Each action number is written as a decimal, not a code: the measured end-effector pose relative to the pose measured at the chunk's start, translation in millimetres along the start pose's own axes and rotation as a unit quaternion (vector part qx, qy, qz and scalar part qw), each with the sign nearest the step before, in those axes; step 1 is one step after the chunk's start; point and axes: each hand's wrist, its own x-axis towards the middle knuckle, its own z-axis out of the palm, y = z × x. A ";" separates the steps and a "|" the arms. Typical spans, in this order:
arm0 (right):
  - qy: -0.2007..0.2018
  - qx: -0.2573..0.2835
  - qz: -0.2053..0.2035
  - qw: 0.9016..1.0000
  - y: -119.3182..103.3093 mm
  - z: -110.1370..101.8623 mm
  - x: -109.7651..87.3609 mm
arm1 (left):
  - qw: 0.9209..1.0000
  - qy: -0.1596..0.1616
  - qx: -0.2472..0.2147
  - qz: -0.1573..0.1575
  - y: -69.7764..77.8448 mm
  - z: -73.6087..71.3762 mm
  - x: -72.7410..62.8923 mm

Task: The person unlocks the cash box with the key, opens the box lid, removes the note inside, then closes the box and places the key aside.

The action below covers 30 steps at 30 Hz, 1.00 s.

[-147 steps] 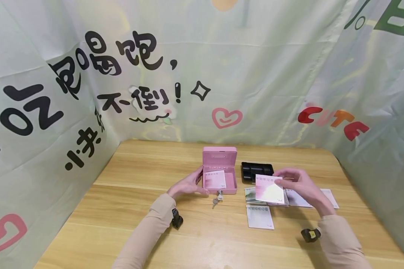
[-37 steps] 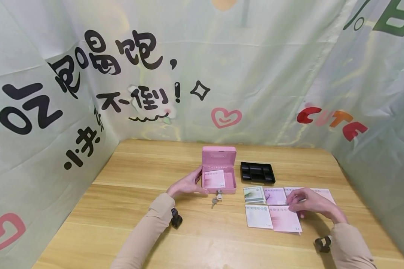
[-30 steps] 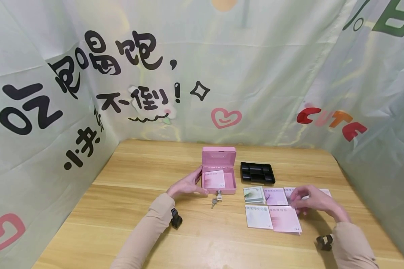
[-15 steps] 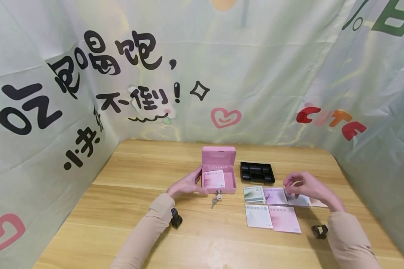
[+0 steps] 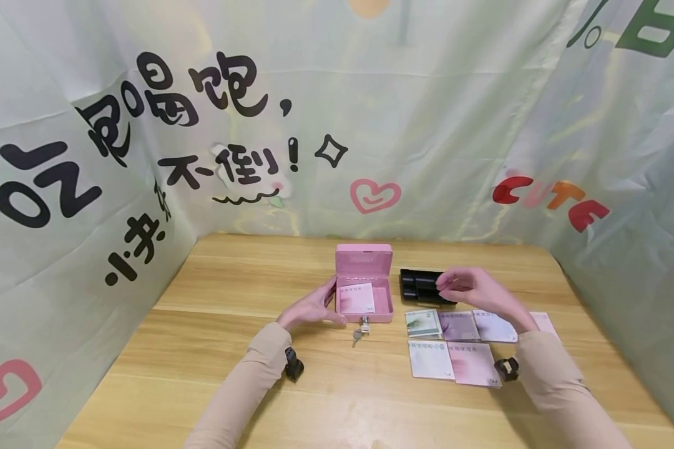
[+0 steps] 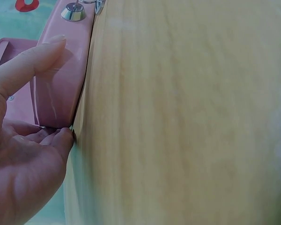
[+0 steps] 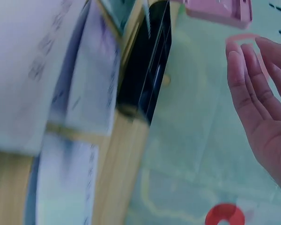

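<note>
My left hand [image 5: 310, 310] grips the left front corner of an open pink cash box [image 5: 365, 266]. In the left wrist view, the thumb lies on the box's front wall [image 6: 56, 101] and the fingers sit against its side. A pile of pinkish play banknotes [image 5: 357, 298] lies in the box's left part. Keys [image 5: 357, 337] hang from the front lock. My right hand [image 5: 479, 294] hovers at the right end of a black compartment tray [image 5: 414, 288]. Its fingers are loosely bent, with nothing between them in the right wrist view.
Right of the box, banknote piles lie in two rows: green [image 5: 423, 325], purple [image 5: 459, 327], bluish [image 5: 495, 327] and pale pink [image 5: 545, 323] behind, white [image 5: 431, 360] and pink [image 5: 474, 364] in front. A printed curtain [image 5: 427, 125] surrounds the table [image 5: 230, 299].
The pink banknotes, earlier held in my right hand, now lie in the front row. That hand, after touching the piles, has risen leftward toward the tray. The left hand stays put.
</note>
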 end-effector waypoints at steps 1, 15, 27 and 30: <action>-0.004 0.002 -0.002 1.000 -2.4 2.0 3.7 | 1.000 -0.001 0.000 -0.001 0.0 -0.1 0.1; -0.041 0.016 -0.043 0.998 -18.7 40.5 56.4 | 1.000 0.001 -0.015 0.000 -4.3 -0.1 1.3; -0.089 0.014 -0.036 0.995 -27.1 73.7 95.7 | 1.000 0.004 -0.017 -0.003 -3.7 0.6 1.1; -0.096 0.021 -0.020 0.995 -26.0 80.6 104.7 | 1.000 0.002 -0.021 0.001 -3.2 0.3 1.1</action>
